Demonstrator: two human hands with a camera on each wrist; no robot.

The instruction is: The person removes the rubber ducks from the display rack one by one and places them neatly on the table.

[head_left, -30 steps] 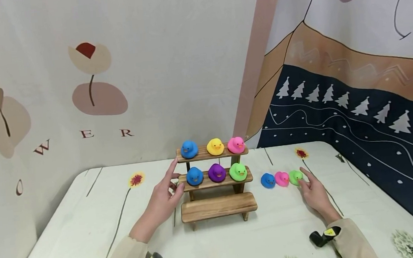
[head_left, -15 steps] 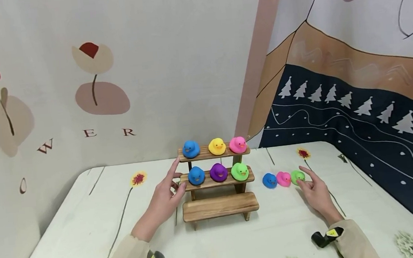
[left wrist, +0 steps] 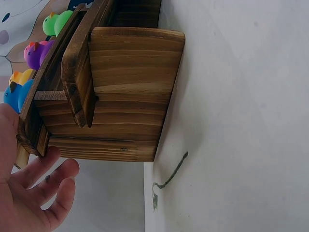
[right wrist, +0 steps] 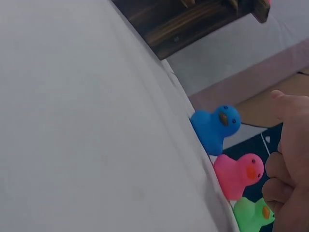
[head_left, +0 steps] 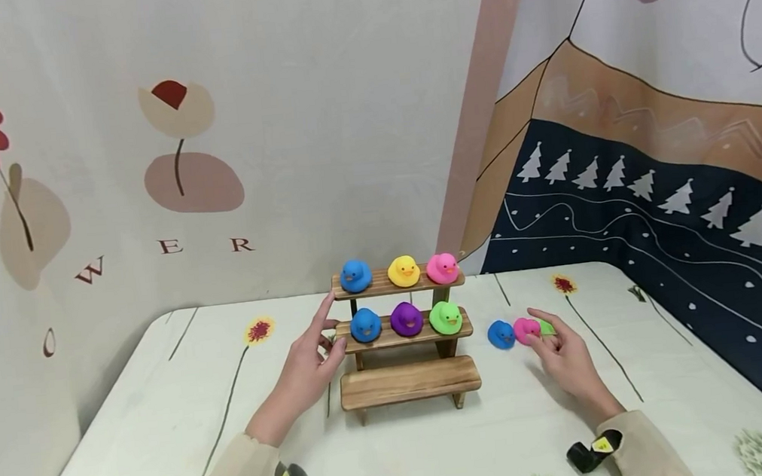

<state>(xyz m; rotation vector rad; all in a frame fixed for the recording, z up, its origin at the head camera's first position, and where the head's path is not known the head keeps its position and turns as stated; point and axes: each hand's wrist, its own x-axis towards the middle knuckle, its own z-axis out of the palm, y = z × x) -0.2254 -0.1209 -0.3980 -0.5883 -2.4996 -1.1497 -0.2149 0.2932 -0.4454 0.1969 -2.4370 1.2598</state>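
In the head view, my left hand (head_left: 305, 369) holds the left end of a three-tier wooden stand (head_left: 410, 383), its index finger reaching toward the top tier and its thumb at the middle one. Close up, the left wrist view shows fingers (left wrist: 63, 183) beside the stand's end. My right hand (head_left: 565, 362) hovers over toy ducks on the table, with thumb and index finger apart around the pink duck (head_left: 523, 330). It partly covers the green duck (head_left: 547, 327). Left of these sits a blue duck (head_left: 501, 335). The right wrist view shows no clear contact with the pink duck (right wrist: 236, 176).
The top tier bears a blue (head_left: 356, 276), a yellow (head_left: 403, 271) and a pink duck (head_left: 442, 268). On the middle tier stand a blue (head_left: 365, 325), a purple (head_left: 406, 319) and a green duck (head_left: 445, 318). The bottom tier is bare. Printed cloth hangs behind the table.
My right hand has moved left from beside the green duck to over the pink one. The left hand stays at the stand. The whole head view has shifted slightly.
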